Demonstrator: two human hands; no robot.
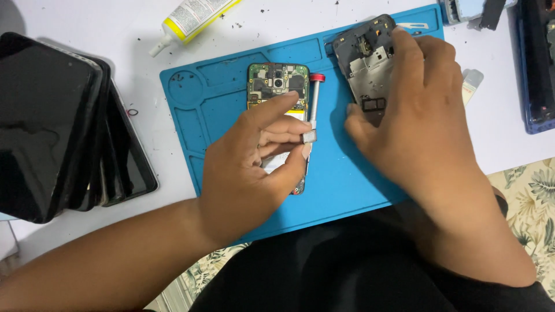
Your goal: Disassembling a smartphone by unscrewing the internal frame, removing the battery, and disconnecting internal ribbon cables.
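From the head view we see no true container; the nearest thing to one is the blue silicone repair mat (352,185) with its moulded shallow compartments, a round one and several rectangular ones along its left side, holding only dark specks.

On the middle of the mat lies the opened smartphone with its back removed (278,86), its green circuit board, camera module and dark shields showing at the top end, a pale battery area below. Our left hand (254,164) rests over its lower half, index finger stretched up along the phone, thumb and curled fingers pinching the silver grip of a slim screwdriver with a red cap (314,104), which lies just beside the phone's right edge.

Our right hand (422,127) is spread over the dark grey plastic inner frame of a phone (365,58) at the mat's upper right, fingers on its right side and thumb near its lower left corner; whether it is gripped or only pressed down we cannot tell.

The mat sits on a white worktop (133,75) dotted with dark crumbs. At the left stands a leaning stack of black glass screens (52,121); above, a yellow-and-white glue tube (191,20) lies. A floral cloth (532,190) shows at the lower right.
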